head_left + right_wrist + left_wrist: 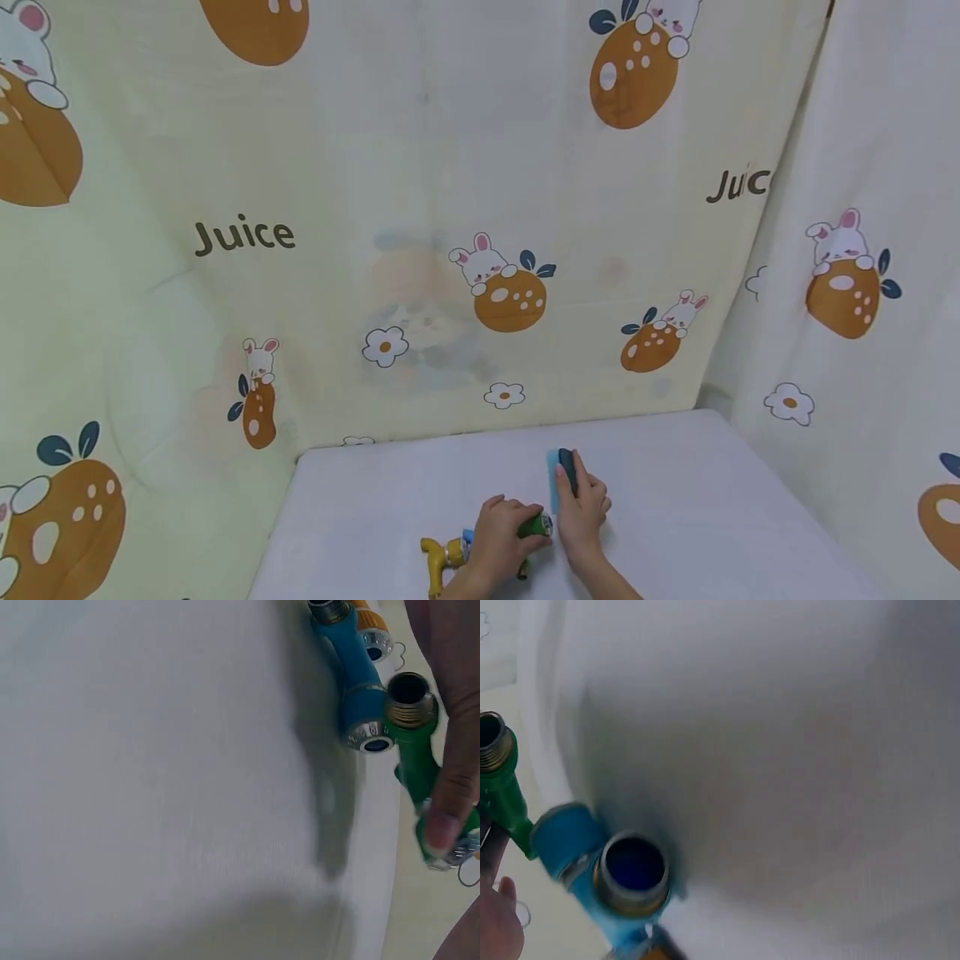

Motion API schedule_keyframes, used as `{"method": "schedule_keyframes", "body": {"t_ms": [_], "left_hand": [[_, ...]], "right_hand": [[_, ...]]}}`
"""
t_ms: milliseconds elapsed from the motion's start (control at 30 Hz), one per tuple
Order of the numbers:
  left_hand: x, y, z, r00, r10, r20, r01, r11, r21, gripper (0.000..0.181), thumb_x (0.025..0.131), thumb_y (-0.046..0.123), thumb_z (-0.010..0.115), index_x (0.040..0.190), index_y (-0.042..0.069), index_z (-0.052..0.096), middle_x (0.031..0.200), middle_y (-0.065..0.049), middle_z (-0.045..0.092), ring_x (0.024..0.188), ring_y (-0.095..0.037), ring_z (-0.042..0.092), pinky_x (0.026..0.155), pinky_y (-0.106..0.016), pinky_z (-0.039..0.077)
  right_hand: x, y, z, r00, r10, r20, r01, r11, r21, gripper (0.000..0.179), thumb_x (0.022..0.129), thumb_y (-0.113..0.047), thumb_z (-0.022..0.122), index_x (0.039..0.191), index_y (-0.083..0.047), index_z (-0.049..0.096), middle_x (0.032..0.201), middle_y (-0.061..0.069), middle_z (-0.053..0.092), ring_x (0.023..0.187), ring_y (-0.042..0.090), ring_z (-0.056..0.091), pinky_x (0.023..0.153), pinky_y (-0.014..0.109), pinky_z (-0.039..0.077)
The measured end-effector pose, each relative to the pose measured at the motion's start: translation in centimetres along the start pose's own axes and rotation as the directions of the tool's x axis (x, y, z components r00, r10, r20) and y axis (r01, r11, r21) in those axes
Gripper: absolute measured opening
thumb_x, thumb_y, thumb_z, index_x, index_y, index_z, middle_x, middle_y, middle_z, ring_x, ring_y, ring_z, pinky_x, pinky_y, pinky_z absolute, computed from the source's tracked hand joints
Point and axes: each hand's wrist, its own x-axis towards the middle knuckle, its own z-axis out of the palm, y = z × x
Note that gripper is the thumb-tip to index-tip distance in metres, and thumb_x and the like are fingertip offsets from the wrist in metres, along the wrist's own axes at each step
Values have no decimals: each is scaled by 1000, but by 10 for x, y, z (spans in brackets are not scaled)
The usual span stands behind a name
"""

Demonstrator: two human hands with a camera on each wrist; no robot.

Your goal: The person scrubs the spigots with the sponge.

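Note:
My left hand point(498, 537) grips a green pipe fitting point(536, 526) with a threaded metal end; the fitting also shows in the right wrist view point(417, 754). Just right of it, my right hand point(581, 512) holds a dark blue, block-shaped piece point(567, 469) with a flat light blue strip point(552, 477) along its left side, possibly a brush. Beside the left hand lies a blue fitting point(570, 840) with a round metal opening, partly hidden behind that hand in the head view. A yellow fitting point(433, 560) adjoins the blue one on the left.
The fittings and both hands are over a white-covered table point(360, 492), near its front. A patterned cloth curtain point(435, 167) hangs behind the table, and another patterned cloth point(847, 417) stands along its right side. A small dark piece point(522, 570) shows below the left hand.

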Motion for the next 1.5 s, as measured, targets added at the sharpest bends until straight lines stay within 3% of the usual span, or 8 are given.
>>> {"method": "schedule_keyframes", "body": {"t_ms": [233,433,600,767,900,1033,1300,1500], "left_hand": [[-8,-4,16,999,8,46,-14,991,130,40,81,46,86,116,26,80,96,14,77,90,0,67,107,-52,50],[-7,-5,27,989,-63,136,43,989,142,41,80,48,86,115,28,80,96,13,76,91,-4,66,110,-53,45],[-8,-7,29,982,-104,160,81,986,144,49,85,57,80,123,26,76,111,11,74,107,-8,65,115,-54,41],[-14,-14,14,996,-69,60,64,995,80,59,90,61,72,132,19,72,130,1,71,126,-17,61,116,-60,38],[-23,-24,-3,996,-91,-10,92,995,29,64,95,60,67,140,15,66,145,-11,63,138,-27,55,118,-64,33],[-31,-33,-16,988,-149,-28,149,989,-1,69,96,61,65,147,16,58,156,-12,52,147,-30,46,123,-64,26],[-42,-43,-33,985,-170,-40,170,986,-6,69,97,55,67,150,14,55,160,-15,46,149,-36,41,122,-69,22],[-46,-54,-40,980,-187,-63,188,982,4,77,98,65,59,154,12,50,160,-15,46,149,-35,41,120,-69,22]], "right_hand": [[-2,0,-6,1000,-22,-3,22,997,-68,67,108,-51,49,162,-15,35,144,30,33,119,38,28,90,51,27],[-2,4,-10,1000,-10,0,9,995,-104,68,108,-53,48,163,-16,34,145,29,32,119,39,28,92,53,27],[2,13,-9,999,-29,-14,27,992,-125,68,107,-53,50,162,-15,36,143,31,34,121,41,28,94,56,26],[6,25,-8,999,-46,-18,43,986,-161,68,106,-51,53,161,-14,37,142,31,34,120,41,28,93,57,25],[9,36,-8,999,-54,1,53,972,-231,68,105,-49,56,161,-14,37,140,30,34,119,42,27,92,57,25],[11,46,-7,999,-52,12,53,949,-310,68,103,-42,61,159,-12,38,139,30,33,117,44,27,91,59,26],[16,61,-6,998,-25,53,44,913,-407,80,99,-39,67,159,-1,31,140,34,26,121,49,23,91,62,26],[15,67,-3,999,-5,46,24,902,-432,88,94,-40,73,158,2,29,138,38,28,122,52,25,91,64,28]]}}
